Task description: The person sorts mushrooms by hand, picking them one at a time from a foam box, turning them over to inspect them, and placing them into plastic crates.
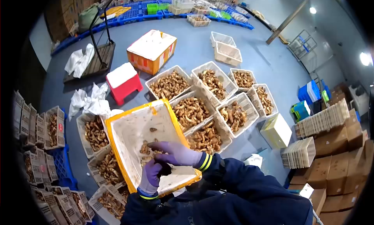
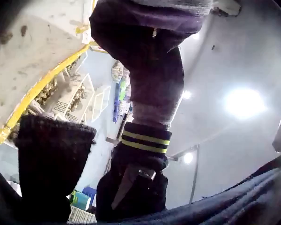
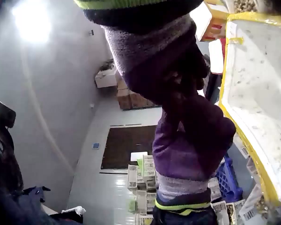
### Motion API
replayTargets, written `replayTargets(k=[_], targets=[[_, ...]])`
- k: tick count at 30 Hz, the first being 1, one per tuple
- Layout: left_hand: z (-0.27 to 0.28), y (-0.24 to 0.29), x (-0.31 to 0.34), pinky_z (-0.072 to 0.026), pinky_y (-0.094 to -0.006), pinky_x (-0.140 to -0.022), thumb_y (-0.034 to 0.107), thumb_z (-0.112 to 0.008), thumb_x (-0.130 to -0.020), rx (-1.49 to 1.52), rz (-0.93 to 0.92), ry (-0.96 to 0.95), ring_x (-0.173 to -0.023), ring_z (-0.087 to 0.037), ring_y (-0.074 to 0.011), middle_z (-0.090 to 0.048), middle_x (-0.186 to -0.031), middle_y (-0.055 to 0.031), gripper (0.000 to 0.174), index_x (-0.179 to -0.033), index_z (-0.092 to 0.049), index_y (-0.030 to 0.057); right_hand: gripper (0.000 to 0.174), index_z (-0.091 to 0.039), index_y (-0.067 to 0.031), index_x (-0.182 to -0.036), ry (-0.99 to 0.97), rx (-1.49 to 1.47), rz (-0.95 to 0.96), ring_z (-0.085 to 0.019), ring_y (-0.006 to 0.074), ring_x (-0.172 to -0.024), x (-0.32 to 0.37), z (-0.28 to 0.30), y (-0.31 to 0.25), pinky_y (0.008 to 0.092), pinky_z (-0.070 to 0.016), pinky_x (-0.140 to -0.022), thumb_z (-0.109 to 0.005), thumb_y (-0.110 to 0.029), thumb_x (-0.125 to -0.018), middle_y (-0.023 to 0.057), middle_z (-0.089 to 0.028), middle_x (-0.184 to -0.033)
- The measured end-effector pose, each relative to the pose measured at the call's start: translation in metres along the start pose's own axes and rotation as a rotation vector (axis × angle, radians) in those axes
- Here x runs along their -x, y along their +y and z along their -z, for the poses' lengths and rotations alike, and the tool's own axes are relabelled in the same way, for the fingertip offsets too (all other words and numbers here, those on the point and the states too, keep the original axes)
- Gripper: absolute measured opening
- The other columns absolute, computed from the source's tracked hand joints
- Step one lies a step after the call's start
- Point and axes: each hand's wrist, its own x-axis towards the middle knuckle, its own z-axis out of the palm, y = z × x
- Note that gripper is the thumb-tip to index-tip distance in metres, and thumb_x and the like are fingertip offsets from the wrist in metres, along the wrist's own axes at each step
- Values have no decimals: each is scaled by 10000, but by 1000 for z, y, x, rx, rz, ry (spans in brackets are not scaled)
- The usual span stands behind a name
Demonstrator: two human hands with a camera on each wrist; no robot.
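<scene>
Both hands wear purple gloves with dark palms and meet over a white foam box [image 1: 130, 125] edged with yellow tape. My right hand [image 1: 177, 153] reaches in from the right, its fingers over the left hand's fingertips. My left hand [image 1: 150, 177] comes up from the near side, fingers bent toward the right hand. A few brown mushrooms [image 1: 145, 148] lie on the box floor just beyond the fingers. In the right wrist view the two gloves [image 3: 192, 126] overlap in shadow; I cannot tell whether anything sits between them.
White baskets of mushrooms [image 1: 191, 111] stand close beyond and right of the box; more baskets [image 1: 95, 133] line its left. A red stool [image 1: 124, 83], an orange-taped foam box [image 1: 152, 50] and a flat trolley [image 1: 93, 61] are farther off. Cartons [image 1: 339, 168] and stacked baskets [image 1: 299, 153] stand at right.
</scene>
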Motion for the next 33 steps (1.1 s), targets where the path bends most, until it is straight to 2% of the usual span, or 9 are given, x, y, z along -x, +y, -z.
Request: replayTargets(k=[5,12,15,19,23,27,28,29,33], targets=[[-13,34,21,-494,-311,-677,237,-487,-951,-124,0,48,-694,-591,-180,-607,-763,-97,306,-982,-575,-54,489,-430,-26,-1407,-95,-139,66,-461,244,-1290,15,19,-28,357,-374,-1072,-550,-130,-944,160,-484,-1401],[-5,43,31,-527,-311,-720,275,-528,-958,-50,58,178,-760,-642,-181,-654,-832,-90,332,-1087,-589,-25,544,-365,-34,-1447,92,-332,22,-537,200,-1191,11,0,-48,330,-429,-1010,-554,-159,-953,125,-550,-1323],[1,26,27,-543,-323,-758,309,-537,-957,-100,50,57,-809,-667,-204,-671,-882,-99,370,-1101,-583,-29,427,-492,-57,-1364,82,-243,-123,-596,196,-1090,3,-15,-45,326,-476,-933,-550,-157,-953,139,-604,-1226],[-12,26,30,-530,-383,-874,289,-507,-950,105,67,-88,-950,-664,-257,-678,-987,-156,360,-1083,-589,-36,389,-523,-43,-1321,21,-103,92,-591,233,-1099,5,-8,-33,349,-466,-940,-527,-160,-950,147,-601,-1216],[-13,9,16,-503,-327,-774,220,-472,-966,25,-35,-113,-829,-635,-202,-655,-883,-117,295,-982,-616,-37,357,-545,-36,-1294,-15,-149,81,-576,270,-1126,9,2,-28,368,-433,-992,-504,-144,-956,157,-609,-1193],[-34,13,7,-490,-294,-693,215,-476,-952,-54,16,81,-724,-615,-183,-657,-808,-116,320,-1034,-612,-63,401,-512,-37,-1326,41,-216,9,-603,245,-1083,19,13,-11,342,-461,-948,-526,-190,-955,151,-622,-1176],[-41,18,5,-482,-279,-664,208,-466,-961,-307,-139,63,-700,-606,-157,-660,-787,-100,329,-1067,-616,-64,412,-501,-32,-1337,76,-422,-85,-607,212,-1073,24,18,-16,331,-465,-944,-534,-200,-962,130,-636,-1164],[-49,19,2,-489,-267,-668,150,-457,-976,-84,-19,161,-701,-607,-145,-652,-805,-78,262,-974,-629,-47,428,-488,-32,-1357,38,-432,-163,-584,179,-1114,25,29,-14,317,-454,-966,-541,-201,-967,112,-631,-1194],[-64,28,-10,-497,-272,-678,158,-549,-935,-262,-42,319,-717,-610,-132,-647,-788,-71,252,-1040,-625,-58,491,-454,-36,-1392,99,-558,-21,-533,171,-1196,23,43,25,307,-427,-1010,-580,-217,-954,126,-580,-1291]])
